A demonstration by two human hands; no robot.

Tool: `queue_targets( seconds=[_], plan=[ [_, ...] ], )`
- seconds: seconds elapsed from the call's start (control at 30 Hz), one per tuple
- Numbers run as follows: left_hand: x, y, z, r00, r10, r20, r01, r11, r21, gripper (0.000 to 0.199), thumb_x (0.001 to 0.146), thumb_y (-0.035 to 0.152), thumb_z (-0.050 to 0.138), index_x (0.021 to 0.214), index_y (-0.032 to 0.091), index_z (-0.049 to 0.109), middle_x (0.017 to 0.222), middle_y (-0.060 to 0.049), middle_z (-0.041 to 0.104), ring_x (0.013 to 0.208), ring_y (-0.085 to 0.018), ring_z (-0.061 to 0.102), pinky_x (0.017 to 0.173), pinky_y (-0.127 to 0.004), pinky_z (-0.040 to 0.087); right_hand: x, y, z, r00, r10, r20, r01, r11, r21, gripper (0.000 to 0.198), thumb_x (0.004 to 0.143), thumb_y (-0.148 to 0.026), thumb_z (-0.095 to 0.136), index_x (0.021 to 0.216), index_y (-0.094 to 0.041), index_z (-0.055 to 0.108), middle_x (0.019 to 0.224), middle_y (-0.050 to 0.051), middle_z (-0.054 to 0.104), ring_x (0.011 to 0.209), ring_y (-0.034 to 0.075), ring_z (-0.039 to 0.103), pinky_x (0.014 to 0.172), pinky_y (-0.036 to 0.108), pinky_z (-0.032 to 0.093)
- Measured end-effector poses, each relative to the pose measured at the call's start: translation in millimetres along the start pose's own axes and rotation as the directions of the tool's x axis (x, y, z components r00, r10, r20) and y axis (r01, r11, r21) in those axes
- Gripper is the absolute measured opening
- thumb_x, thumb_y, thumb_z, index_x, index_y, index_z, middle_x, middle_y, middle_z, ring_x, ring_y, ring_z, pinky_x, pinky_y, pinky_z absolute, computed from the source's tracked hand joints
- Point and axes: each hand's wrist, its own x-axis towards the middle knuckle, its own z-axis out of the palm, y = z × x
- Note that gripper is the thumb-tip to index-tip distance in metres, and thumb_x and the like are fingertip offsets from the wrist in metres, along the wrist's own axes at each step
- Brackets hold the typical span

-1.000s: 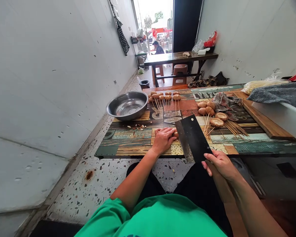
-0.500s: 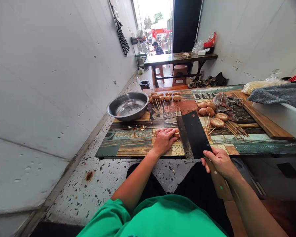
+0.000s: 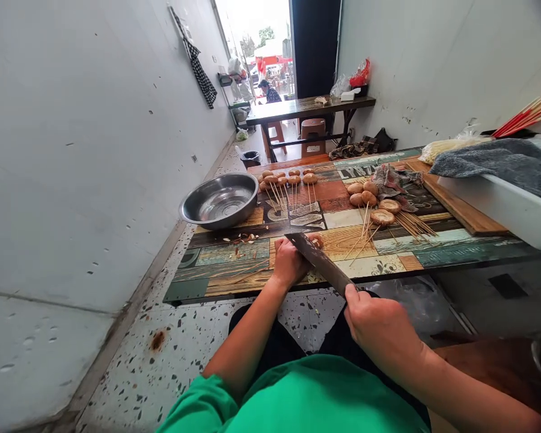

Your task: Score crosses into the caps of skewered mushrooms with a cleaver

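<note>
My right hand (image 3: 376,319) is closed round the handle of a cleaver (image 3: 321,262). The blade points away to the left, its spine and edge nearly in line with my view, over my left hand (image 3: 289,263). That hand is closed on a brown mushroom (image 3: 316,239) near the table's front edge; the blade hides part of its fingers. Beyond the right hand lie several whole mushrooms (image 3: 368,198), two with pale undersides up, and a pile of bamboo skewers (image 3: 412,224). Skewered mushrooms (image 3: 282,180) rest in rows farther back.
A steel basin (image 3: 192,210) stands at the table's left edge, with mushroom scraps (image 3: 238,239) in front of it. To the right are a grey-brown rag (image 3: 390,180), a wooden board (image 3: 460,207) and a white tub (image 3: 491,201) under a grey towel (image 3: 500,159).
My right hand has turned the cleaver from flat and broad-side on to edge-on, bringing its blade left over my left hand. My left hand has rolled, fingers now round the mushroom. The view has swung right.
</note>
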Motion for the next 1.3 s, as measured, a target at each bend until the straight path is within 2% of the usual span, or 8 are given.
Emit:
queue_targets(
  seconds=[0.3,0.43,0.53,0.77,1.0,1.17,1.3],
  plan=[
    [-1.2,-1.9,-0.3,1.0,0.008,0.025,-0.009,1.0,0.029,0.022,0.075,0.018,0.057,0.091,0.017,0.071,0.089,-0.011,0.07,0.089,-0.026,0.06,0.084,-0.04,0.042,-3.4,-9.3,4.0,1.0,0.012,0.029,-0.009,0.996,-0.092,0.035,0.076,-0.002,0.053,0.107,-0.002,0.07,0.06,0.01,0.065,0.044,0.018,0.061,0.037,0.023,0.034],
    [-2.1,-3.5,1.3,0.999,0.013,0.036,-0.015,0.998,0.059,0.011,0.074,0.019,0.058,0.078,0.017,0.068,0.088,-0.012,0.069,0.089,-0.028,0.059,0.084,-0.042,0.041,-3.6,-12.7,2.8,0.999,0.026,0.024,-0.023,0.994,-0.111,0.038,0.074,0.001,0.052,0.107,-0.001,0.07,0.059,0.011,0.065,0.044,0.019,0.06,0.037,0.023,0.037],
    [-2.3,-3.5,1.0,0.999,0.015,0.033,-0.017,0.998,0.056,0.008,0.072,0.019,0.06,0.075,0.017,0.067,0.088,-0.012,0.068,0.089,-0.028,0.059,0.083,-0.041,0.042,-4.6,-15.2,0.8,1.0,0.022,0.005,-0.022,0.992,-0.125,0.038,0.073,0.002,0.051,0.106,-0.001,0.07,0.057,0.01,0.064,0.042,0.018,0.059,0.036,0.023,0.038],
    [-2.1,-3.4,0.9,1.0,-0.005,0.015,0.005,1.0,-0.024,0.019,0.073,0.017,0.058,0.088,0.017,0.07,0.091,-0.01,0.069,0.091,-0.026,0.059,0.085,-0.038,0.041,-4.9,-17.7,-0.2,1.0,0.015,0.011,-0.014,0.993,-0.121,0.041,0.07,0.002,0.053,0.107,0.0,0.07,0.056,0.01,0.063,0.042,0.018,0.059,0.035,0.022,0.037],
    [-3.9,-8.6,8.2,1.0,0.006,-0.025,-0.006,1.0,-0.016,0.015,0.076,0.019,0.058,0.086,0.017,0.069,0.091,-0.01,0.07,0.089,-0.025,0.059,0.085,-0.038,0.041,-4.2,-21.0,-0.6,0.999,0.038,0.011,-0.036,0.991,-0.132,0.04,0.071,0.002,0.052,0.106,0.001,0.07,0.057,0.009,0.063,0.042,0.018,0.059,0.036,0.023,0.041],
    [-4.0,-9.1,8.8,0.999,0.007,-0.042,-0.008,1.0,-0.009,0.012,0.074,0.018,0.058,0.082,0.017,0.068,0.091,-0.01,0.069,0.09,-0.026,0.059,0.085,-0.038,0.041,4.6,-24.9,-6.8,0.992,0.047,0.118,-0.037,0.996,-0.086,0.041,0.076,0.005,0.046,0.112,0.006,0.066,0.063,0.014,0.066,0.049,0.019,0.064,0.04,0.023,0.045],
    [-3.8,-8.1,8.3,0.999,-0.014,-0.029,0.015,1.0,0.013,0.012,0.076,0.019,0.057,0.082,0.016,0.067,0.094,-0.011,0.068,0.092,-0.026,0.058,0.085,-0.038,0.041,19.5,-30.5,-14.7,0.97,0.102,0.219,-0.113,0.993,0.036,0.043,0.079,0.007,0.041,0.117,0.009,0.061,0.072,0.02,0.069,0.059,0.024,0.069,0.044,0.026,0.047]
  ],
)
